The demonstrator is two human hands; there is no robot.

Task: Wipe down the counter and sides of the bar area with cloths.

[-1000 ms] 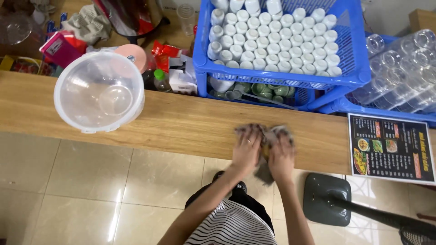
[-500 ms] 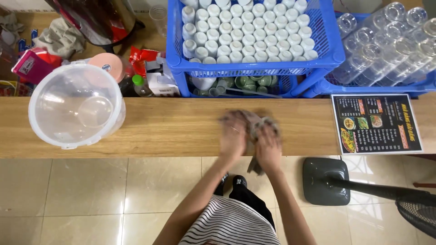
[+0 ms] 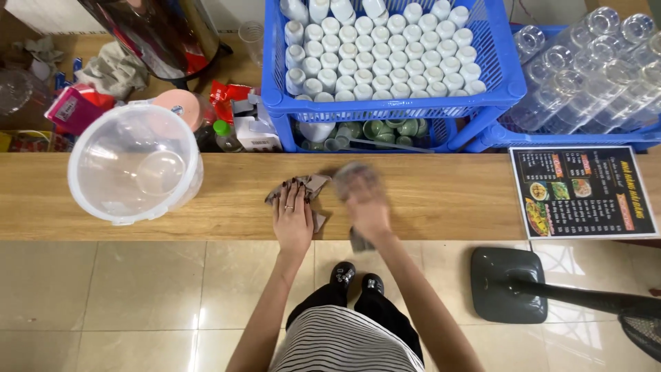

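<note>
From the head view, the left hand (image 3: 292, 219) is lying flat, fingers spread, pressing down on a brownish cloth (image 3: 308, 187) bunched on the wooden surface (image 3: 441, 200). The right hand (image 3: 365, 203) is blurring over another part of the cloth, and I cannot tell whether it is gripping or pressing flat.

A wide sweep leftward is risking a knock against the clear plastic bucket (image 3: 134, 165), which is sitting near the front edge; being light and smooth, it would probably slide off easily. The cloth's tail is hanging over the edge and could slip to the tiled floor (image 3: 138, 296).

The cloth is looking soft and crumpled, the surface smooth-grained. Behind, blue lattice crates (image 3: 392, 103) are holding round white bottles (image 3: 385, 48), with a laminated menu card (image 3: 582, 191) lying flat at the right.
</note>
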